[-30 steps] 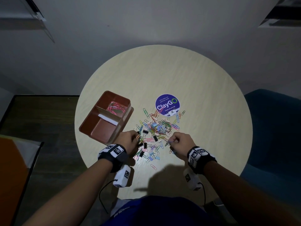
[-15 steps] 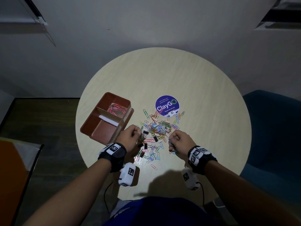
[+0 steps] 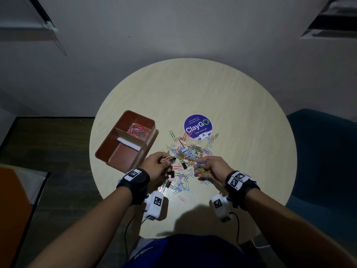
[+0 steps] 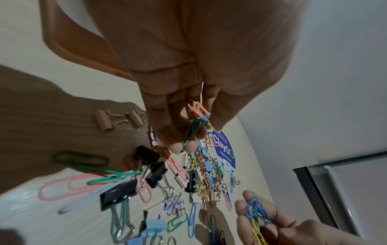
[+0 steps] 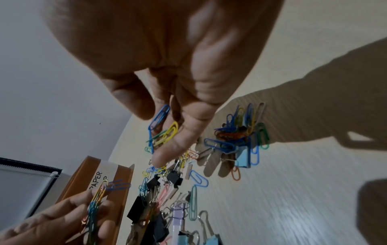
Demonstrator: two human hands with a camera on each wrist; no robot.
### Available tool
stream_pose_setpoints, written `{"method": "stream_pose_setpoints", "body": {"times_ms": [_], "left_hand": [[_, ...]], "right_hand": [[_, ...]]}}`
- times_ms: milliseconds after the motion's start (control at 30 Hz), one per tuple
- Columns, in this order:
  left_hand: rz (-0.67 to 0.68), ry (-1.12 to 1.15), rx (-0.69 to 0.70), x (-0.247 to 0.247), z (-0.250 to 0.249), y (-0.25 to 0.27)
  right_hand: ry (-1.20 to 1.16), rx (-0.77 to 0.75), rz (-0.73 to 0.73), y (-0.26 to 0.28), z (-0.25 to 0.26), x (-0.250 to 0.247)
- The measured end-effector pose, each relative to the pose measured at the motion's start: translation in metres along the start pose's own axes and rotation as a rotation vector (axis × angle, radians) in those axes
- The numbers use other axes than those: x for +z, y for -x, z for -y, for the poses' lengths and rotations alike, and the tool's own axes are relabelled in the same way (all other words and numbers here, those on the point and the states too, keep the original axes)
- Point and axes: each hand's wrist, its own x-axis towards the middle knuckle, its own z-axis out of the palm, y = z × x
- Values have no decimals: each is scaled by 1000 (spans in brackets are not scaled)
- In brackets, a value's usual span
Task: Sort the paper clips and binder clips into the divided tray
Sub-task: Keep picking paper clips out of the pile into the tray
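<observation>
A heap of coloured paper clips and binder clips point(image 3: 185, 153) lies on the round table. The brown divided tray point(image 3: 108, 151) stands to its left, with several paper clips point(image 3: 138, 130) in its far compartment. My left hand point(image 3: 154, 167) hovers at the heap's left edge and pinches a small bundle of paper clips point(image 4: 196, 122). My right hand point(image 3: 210, 167) hovers at the heap's right edge and pinches blue, yellow and green paper clips point(image 5: 163, 131). Black binder clips point(image 4: 150, 167) lie below the left hand.
A round purple ClayGO sticker point(image 3: 198, 126) is on the table behind the heap. The tray's side bears a label reading PAPER point(image 5: 97, 180). A blue chair point(image 3: 324, 151) stands at the right, and an orange object point(image 3: 11, 209) sits low at the left.
Both hands have lifted slightly off the heap with paper clips pinched in their fingers. The left hand has moved a little up and toward the tray.
</observation>
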Motion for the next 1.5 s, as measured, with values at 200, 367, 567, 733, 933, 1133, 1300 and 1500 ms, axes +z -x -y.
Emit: {"method": "stream_pose_setpoints", "body": {"times_ms": [200, 367, 567, 733, 933, 1133, 1300, 1500], "left_hand": [[37, -34, 32, -16, -18, 9], [-67, -13, 119, -40, -28, 0], [-361, -334, 196, -86, -53, -14], [-512, -459, 157, -120, -66, -31], [-511, -550, 154, -132, -72, -41], [-515, -546, 131, -132, -62, -40], [-472, -540, 127, -123, -57, -36], [-404, -584, 183, -97, -61, -29]], "right_hand": [[109, -81, 136, -2, 18, 15], [122, -185, 166, -2, 52, 48], [321, -299, 162, -6, 92, 92], [449, -354, 90, -28, 111, 133], [626, -414, 75, -46, 120, 172], [780, -450, -16, -39, 111, 169], [683, -379, -30, -35, 93, 145], [619, -359, -44, -29, 76, 112]]}}
